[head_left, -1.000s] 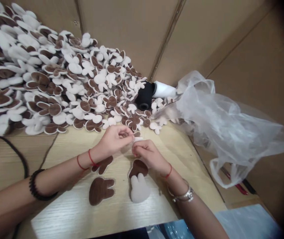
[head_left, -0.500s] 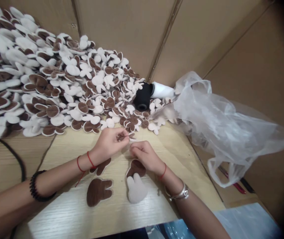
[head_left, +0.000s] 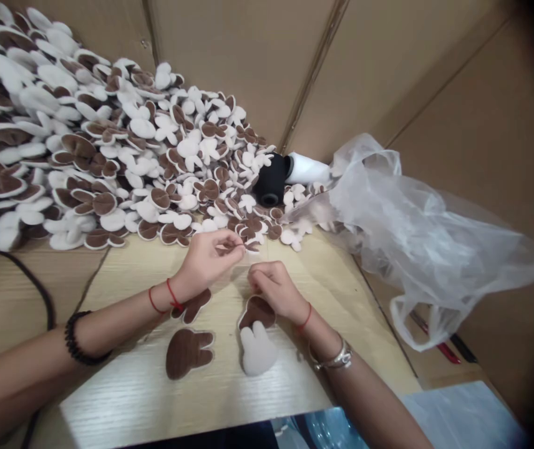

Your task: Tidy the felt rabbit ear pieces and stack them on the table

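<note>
- Bunny-shaped piece (head_left: pixel 251 247), small, brown with a pale edge, showed at the tips of the left hand (head_left: pixel 215 255), above the pale work board (head_left: pixel 131 399) and just in front of the heap (head_left: pixel 140 143) of similar pieces.
- Left hand: thumb and forefinger were pressed together, seemingly pinching that piece by its edge; the other fingers were curled in.
- Right hand (head_left: pixel 277 288): its fingers were folded, the thumb lying against them, near the left hand but apart from it. Whether they pinched something thin, I could not tell.
- Weight and feel, by my judgement: the piece looked very light, soft and lightly padded, with a napped face that was unlikely to slip.
- Stiffness: the flat brown rabbit (head_left: pixel 185 354) on the board kept its outline, so I took such pieces to be floppy but able to hold their shape. The plump white rabbit (head_left: pixel 258 350), ears overlapping a brown piece (head_left: pixel 257 310), looked more squeezable.
- Fragility: nothing seemed breakable; a hard tug on a narrow ear looked likelier to stretch cloth or strain an edge.
- Best hold: a gentle fingertip pinch on the broad rounded part, close to the rim, seemed surest, leaving the ears free.
</note>
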The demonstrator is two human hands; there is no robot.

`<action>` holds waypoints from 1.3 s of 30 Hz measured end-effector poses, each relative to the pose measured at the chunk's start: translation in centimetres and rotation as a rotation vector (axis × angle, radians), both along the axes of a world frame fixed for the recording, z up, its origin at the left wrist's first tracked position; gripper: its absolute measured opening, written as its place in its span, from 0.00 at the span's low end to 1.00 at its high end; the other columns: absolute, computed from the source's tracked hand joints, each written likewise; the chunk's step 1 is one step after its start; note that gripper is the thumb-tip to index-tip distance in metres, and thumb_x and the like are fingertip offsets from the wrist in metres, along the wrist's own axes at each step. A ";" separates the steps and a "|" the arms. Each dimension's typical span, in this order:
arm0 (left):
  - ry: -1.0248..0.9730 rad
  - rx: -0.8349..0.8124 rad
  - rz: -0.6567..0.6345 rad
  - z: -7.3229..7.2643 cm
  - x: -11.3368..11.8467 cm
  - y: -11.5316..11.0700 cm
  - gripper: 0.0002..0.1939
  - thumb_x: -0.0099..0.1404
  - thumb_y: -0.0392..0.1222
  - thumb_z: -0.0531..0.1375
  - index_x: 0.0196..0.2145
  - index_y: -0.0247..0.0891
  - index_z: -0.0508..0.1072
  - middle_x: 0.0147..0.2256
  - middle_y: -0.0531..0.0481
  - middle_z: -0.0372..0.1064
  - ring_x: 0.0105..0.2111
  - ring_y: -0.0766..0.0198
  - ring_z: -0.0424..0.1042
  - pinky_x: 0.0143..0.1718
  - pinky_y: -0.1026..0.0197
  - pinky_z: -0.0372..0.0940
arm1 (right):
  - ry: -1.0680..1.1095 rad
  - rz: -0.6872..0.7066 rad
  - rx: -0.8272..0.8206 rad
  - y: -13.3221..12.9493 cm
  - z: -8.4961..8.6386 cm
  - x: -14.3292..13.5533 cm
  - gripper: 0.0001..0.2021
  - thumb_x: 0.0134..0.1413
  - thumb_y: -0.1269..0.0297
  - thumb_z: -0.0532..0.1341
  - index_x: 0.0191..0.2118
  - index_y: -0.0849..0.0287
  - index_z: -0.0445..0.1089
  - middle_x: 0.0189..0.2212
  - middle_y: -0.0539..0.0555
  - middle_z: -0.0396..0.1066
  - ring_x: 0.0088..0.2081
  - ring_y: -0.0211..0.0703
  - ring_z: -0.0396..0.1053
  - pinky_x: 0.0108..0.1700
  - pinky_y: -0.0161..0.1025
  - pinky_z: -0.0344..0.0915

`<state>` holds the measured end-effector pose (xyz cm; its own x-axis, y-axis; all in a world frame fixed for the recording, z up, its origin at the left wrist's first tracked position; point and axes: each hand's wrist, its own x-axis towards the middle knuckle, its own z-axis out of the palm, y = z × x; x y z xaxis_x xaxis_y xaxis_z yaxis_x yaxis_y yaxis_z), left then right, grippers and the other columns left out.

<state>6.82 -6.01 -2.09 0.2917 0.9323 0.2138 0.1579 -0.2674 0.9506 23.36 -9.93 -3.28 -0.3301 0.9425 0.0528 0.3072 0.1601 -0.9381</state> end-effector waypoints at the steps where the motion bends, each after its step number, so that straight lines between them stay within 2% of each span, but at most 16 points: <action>1: -0.125 -0.153 -0.069 0.1 0.1 0.0 0.07 0.54 0.41 0.60 0.27 0.34 0.70 0.25 0.51 0.69 0.26 0.67 0.67 0.29 0.65 0.63 | 0.085 -0.020 -0.052 0.3 -0.2 0.1 0.12 0.44 0.70 0.51 0.14 0.58 0.54 0.14 0.45 0.50 0.20 0.33 0.50 0.25 0.34 0.48; 4: -0.343 -0.481 -0.403 0.3 0.2 -0.1 0.08 0.53 0.43 0.61 0.28 0.35 0.70 0.24 0.52 0.69 0.22 0.69 0.66 0.25 0.66 0.63 | 0.401 -0.084 -0.236 0.8 -0.4 0.6 0.11 0.41 0.68 0.52 0.13 0.58 0.54 0.13 0.45 0.50 0.18 0.32 0.48 0.22 0.34 0.46; 6: -0.215 -0.524 -0.662 0.4 0.1 -0.2 0.08 0.52 0.42 0.62 0.28 0.34 0.71 0.24 0.52 0.70 0.21 0.69 0.67 0.24 0.66 0.62 | 0.563 -0.100 -0.362 0.7 -0.2 0.6 0.15 0.43 0.64 0.54 0.12 0.56 0.49 0.11 0.43 0.44 0.16 0.31 0.41 0.19 0.34 0.42; 8: 0.061 -0.381 -0.765 0.5 0.0 -0.4 0.05 0.51 0.38 0.62 0.26 0.34 0.72 0.22 0.52 0.69 0.21 0.68 0.66 0.23 0.66 0.61 | 0.568 -0.119 -0.391 0.2 0.2 0.3 0.20 0.45 0.61 0.57 0.12 0.56 0.46 0.11 0.41 0.41 0.15 0.30 0.38 0.19 0.33 0.39; 10: 0.274 -0.104 -0.563 0.3 0.0 -0.5 0.03 0.51 0.35 0.61 0.22 0.34 0.71 0.19 0.54 0.66 0.20 0.69 0.63 0.24 0.67 0.58 | 0.451 -0.153 -0.305 -0.5 0.6 -0.3 0.23 0.45 0.60 0.62 0.12 0.57 0.47 0.11 0.41 0.42 0.16 0.29 0.39 0.19 0.33 0.38; 12: 0.330 0.108 -0.222 0.2 -0.1 -0.4 0.04 0.51 0.34 0.60 0.21 0.35 0.71 0.18 0.54 0.65 0.21 0.69 0.62 0.25 0.66 0.57 | 0.352 -0.180 -0.204 -1.0 0.9 -1.0 0.25 0.45 0.57 0.64 0.13 0.58 0.48 0.12 0.42 0.42 0.17 0.28 0.39 0.20 0.33 0.36; 15: 0.063 0.060 0.081 0.1 0.0 0.1 0.03 0.53 0.37 0.61 0.25 0.35 0.72 0.23 0.53 0.68 0.25 0.68 0.65 0.29 0.65 0.60 | 0.438 -0.199 -0.202 -1.4 0.9 -1.8 0.27 0.48 0.50 0.63 0.14 0.57 0.47 0.13 0.41 0.41 0.17 0.28 0.38 0.20 0.33 0.35; 17: -0.256 -0.160 0.080 0.2 0.2 0.2 0.06 0.54 0.40 0.62 0.27 0.35 0.71 0.26 0.53 0.70 0.27 0.68 0.67 0.32 0.65 0.63 | 0.615 -0.223 -0.276 -1.3 0.8 -2.1 0.28 0.49 0.45 0.61 0.16 0.56 0.45 0.13 0.40 0.39 0.17 0.28 0.36 0.19 0.33 0.36; 19: -0.513 -0.393 -0.032 0.3 0.4 0.0 0.07 0.55 0.41 0.62 0.28 0.35 0.71 0.28 0.52 0.70 0.27 0.69 0.68 0.34 0.65 0.65 | 0.750 -0.275 -0.352 -1.2 0.6 -2.3 0.29 0.49 0.45 0.61 0.17 0.56 0.43 0.13 0.39 0.37 0.16 0.28 0.35 0.19 0.33 0.37; 22: -0.646 -0.580 -0.205 0.6 0.9 -0.9 0.06 0.54 0.39 0.64 0.29 0.34 0.72 0.29 0.51 0.71 0.28 0.69 0.69 0.32 0.66 0.65 | 0.711 -0.416 -0.360 -1.2 0.1 -2.3 0.25 0.49 0.53 0.61 0.17 0.56 0.44 0.13 0.39 0.37 0.17 0.29 0.35 0.19 0.33 0.38; 24: -0.621 -0.638 -0.289 0.8 1.1 -1.7 0.06 0.53 0.38 0.64 0.28 0.33 0.72 0.28 0.50 0.71 0.26 0.69 0.69 0.30 0.67 0.64 | 0.558 -0.545 -0.192 -1.2 -0.3 -2.0 0.23 0.47 0.62 0.61 0.16 0.56 0.44 0.13 0.40 0.38 0.17 0.29 0.36 0.19 0.33 0.39; 26: -0.581 -0.692 -0.349 1.1 1.2 -2.3 0.06 0.54 0.38 0.64 0.27 0.32 0.72 0.25 0.50 0.70 0.25 0.70 0.68 0.28 0.68 0.63 | 0.335 -0.598 0.142 -1.1 -0.6 -1.6 0.23 0.47 0.68 0.60 0.16 0.56 0.41 0.14 0.41 0.39 0.18 0.30 0.37 0.20 0.33 0.39; 29: -0.553 -0.785 -0.414 1.3 1.3 -2.8 0.07 0.56 0.39 0.62 0.25 0.31 0.72 0.24 0.50 0.68 0.23 0.71 0.66 0.26 0.69 0.61 | -0.045 -0.440 0.739 -0.8 -0.7 -0.5 0.22 0.49 0.74 0.57 0.15 0.58 0.43 0.14 0.42 0.41 0.18 0.31 0.40 0.22 0.34 0.42; 32: -0.552 -0.819 -0.478 1.4 1.3 -3.0 0.06 0.57 0.38 0.61 0.25 0.32 0.72 0.24 0.51 0.68 0.23 0.72 0.64 0.26 0.69 0.61 | -0.330 -0.310 1.128 -0.3 -0.7 0.5 0.19 0.54 0.73 0.57 0.16 0.58 0.50 0.14 0.45 0.48 0.19 0.34 0.46 0.23 0.35 0.45; 35: -0.544 -0.839 -0.491 1.9 1.1 -3.5 0.04 0.55 0.36 0.61 0.25 0.33 0.72 0.24 0.51 0.68 0.23 0.71 0.64 0.26 0.69 0.61 | -0.480 -0.278 1.218 0.3 -0.9 1.5 0.16 0.57 0.71 0.55 0.18 0.58 0.56 0.15 0.49 0.56 0.21 0.36 0.53 0.25 0.36 0.50; 39: -0.488 -0.825 -0.654 5.0 -0.1 -5.0 0.05 0.54 0.41 0.63 0.28 0.37 0.74 0.23 0.51 0.69 0.21 0.68 0.66 0.22 0.66 0.62 | -0.562 -0.329 0.991 1.3 -1.0 2.9 0.17 0.52 0.76 0.54 0.15 0.57 0.53 0.14 0.48 0.51 0.20 0.36 0.48 0.24 0.37 0.46</action>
